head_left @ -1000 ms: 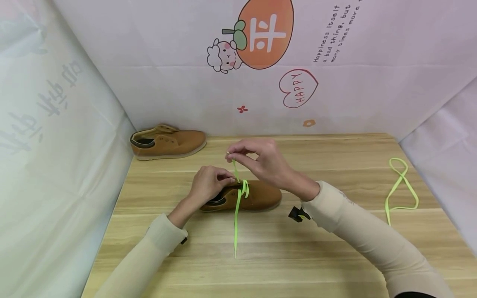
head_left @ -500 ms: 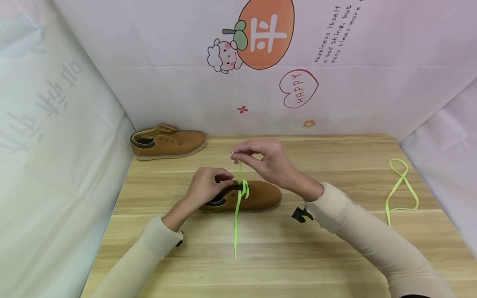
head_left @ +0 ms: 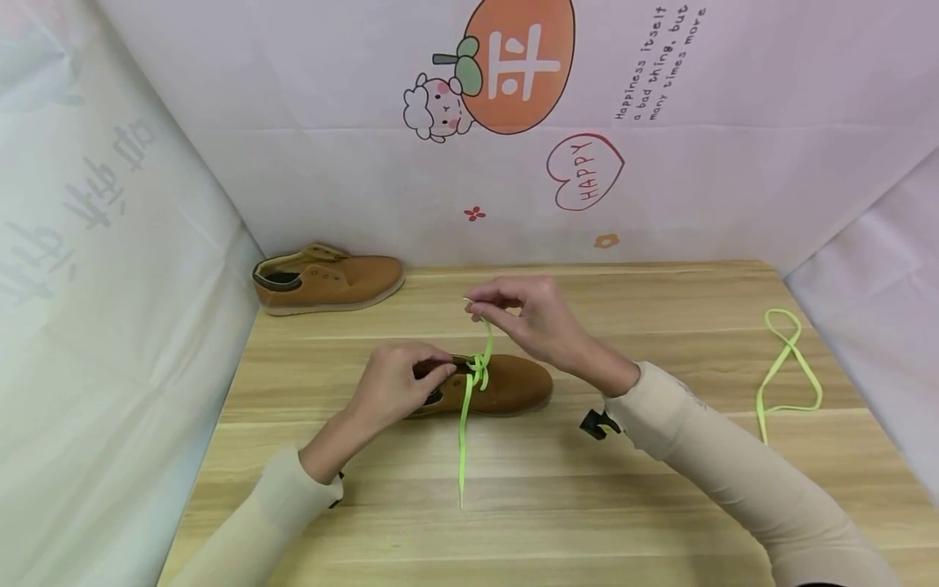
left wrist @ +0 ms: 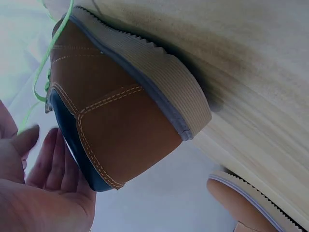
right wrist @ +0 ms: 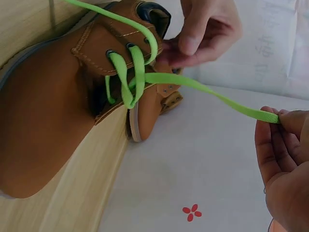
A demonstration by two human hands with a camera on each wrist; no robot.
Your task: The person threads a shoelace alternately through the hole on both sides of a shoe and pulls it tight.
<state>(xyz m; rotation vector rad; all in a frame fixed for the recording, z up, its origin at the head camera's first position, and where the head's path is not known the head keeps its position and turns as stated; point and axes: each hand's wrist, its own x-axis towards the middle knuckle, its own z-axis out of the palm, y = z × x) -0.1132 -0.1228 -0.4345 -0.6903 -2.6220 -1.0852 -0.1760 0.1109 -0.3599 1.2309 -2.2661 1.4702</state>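
A brown leather shoe [head_left: 517, 383] lies on the wooden table, toe to the right, with a bright green shoelace [head_left: 465, 440] through some of its eyelets. One lace end hangs over the near side onto the table. My right hand [head_left: 531, 318] pinches the other end between thumb and fingertips above the shoe; in the right wrist view the lace [right wrist: 212, 92] runs from the eyelets to these fingers. My left hand [head_left: 396, 383] is at the shoe's opening, its fingertips by the far eyelet flap and the thumb apart from them. The left wrist view shows the shoe's heel [left wrist: 125, 125] beside that hand.
A second brown shoe [head_left: 330, 281], without a lace, stands at the table's back left corner. Another green shoelace [head_left: 788, 359] lies loosely looped on the right. Printed white cloth [head_left: 352, 187] encloses the table's back and sides.
My right hand has moved slightly right, with the lace end still pinched. The left hand has drawn back left from the eyelets, and its thumb and fingers have parted.
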